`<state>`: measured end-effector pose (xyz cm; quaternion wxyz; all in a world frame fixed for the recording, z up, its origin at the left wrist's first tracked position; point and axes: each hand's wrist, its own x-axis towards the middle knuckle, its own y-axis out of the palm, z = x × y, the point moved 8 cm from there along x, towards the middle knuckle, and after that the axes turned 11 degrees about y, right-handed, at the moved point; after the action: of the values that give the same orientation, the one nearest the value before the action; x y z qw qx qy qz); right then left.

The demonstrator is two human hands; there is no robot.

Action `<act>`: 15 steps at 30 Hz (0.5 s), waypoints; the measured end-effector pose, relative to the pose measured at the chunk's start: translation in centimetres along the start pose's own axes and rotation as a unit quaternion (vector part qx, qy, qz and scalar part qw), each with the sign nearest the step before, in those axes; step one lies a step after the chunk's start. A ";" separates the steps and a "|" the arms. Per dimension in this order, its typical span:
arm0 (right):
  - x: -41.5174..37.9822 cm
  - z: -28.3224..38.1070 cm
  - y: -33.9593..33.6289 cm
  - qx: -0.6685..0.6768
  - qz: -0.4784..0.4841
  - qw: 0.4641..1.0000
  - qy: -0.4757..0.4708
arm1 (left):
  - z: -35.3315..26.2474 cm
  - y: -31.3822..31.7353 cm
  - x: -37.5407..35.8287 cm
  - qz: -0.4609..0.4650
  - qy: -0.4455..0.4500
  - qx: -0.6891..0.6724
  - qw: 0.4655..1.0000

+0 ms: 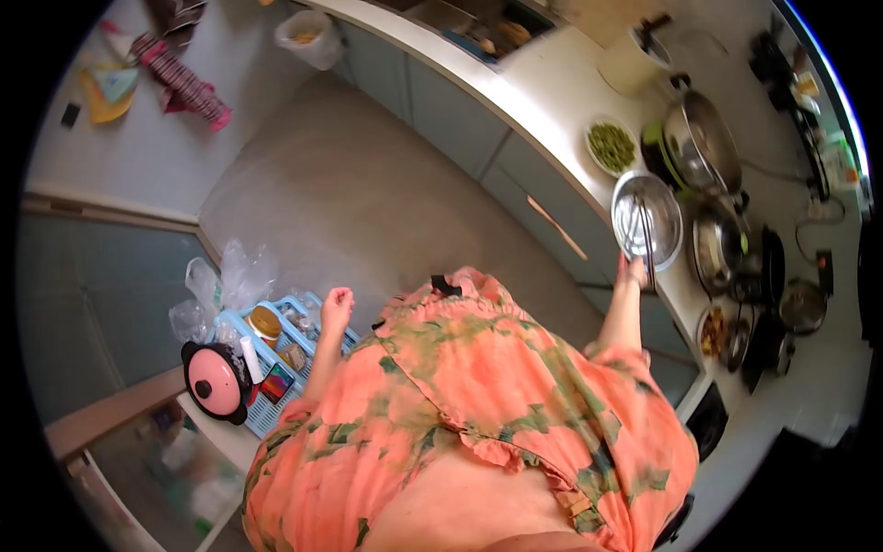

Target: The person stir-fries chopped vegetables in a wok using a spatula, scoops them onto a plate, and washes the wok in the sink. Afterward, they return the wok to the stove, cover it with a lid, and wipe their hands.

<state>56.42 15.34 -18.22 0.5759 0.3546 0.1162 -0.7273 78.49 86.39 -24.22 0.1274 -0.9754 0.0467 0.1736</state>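
My right hand (633, 270) grips the near rim of a shiny metal bowl (631, 219) at the counter's edge. A pair of chopsticks (647, 230) leans in the bowl, its ends sticking out over the rim beside my hand. Loosely curled, my left hand (338, 304) hangs at my side with nothing visible in it. Close to it is a light blue plastic basket (267, 419) holding a jar with a tan lid (264, 322) and other small items. Beside the bowl sits a plate of chopped green vegetables (611, 147).
Pots and pans, among them a large steel pot (704, 138), line the back of the counter (543, 110). A pink-lidded pot (221, 382) stands left of the basket, near clear plastic bags (241, 276). A small bin (309, 41) hangs by the cabinets.
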 end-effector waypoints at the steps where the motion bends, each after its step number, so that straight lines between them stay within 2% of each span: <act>1: -0.7 -0.1 -0.4 -0.045 0.020 0.999 0.002 | 0.6 -0.3 0.1 0.005 0.002 -0.010 1.000; 2: -0.9 0.1 -1.0 -0.088 0.016 0.996 -0.010 | 0.7 -0.9 0.1 -0.012 0.007 -0.019 1.000; 4: -3.8 1.0 0.0 -0.212 0.073 0.974 -0.038 | 1.4 -1.2 -0.2 -0.009 -0.027 -0.004 1.000; 7: -11.0 1.3 6.2 -0.302 0.151 0.941 -0.028 | 2.2 -1.9 0.6 -0.011 -0.017 0.019 1.000; 9: -13.0 0.3 11.9 -0.336 0.220 0.915 -0.021 | 2.0 -2.4 1.2 -0.037 -0.022 0.009 0.999; 11: -15.4 -1.8 18.7 -0.311 0.280 0.908 0.012 | 1.0 -2.7 2.0 -0.058 -0.007 -0.015 0.998; 15: -15.5 -8.2 35.9 -0.315 0.393 0.862 0.058 | -0.4 -2.8 5.1 -0.096 0.009 -0.052 0.994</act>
<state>93.92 20.70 -5.45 0.8871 0.2124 0.2231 -0.3437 83.77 88.76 -25.01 0.0925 -0.9822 -0.0548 0.1543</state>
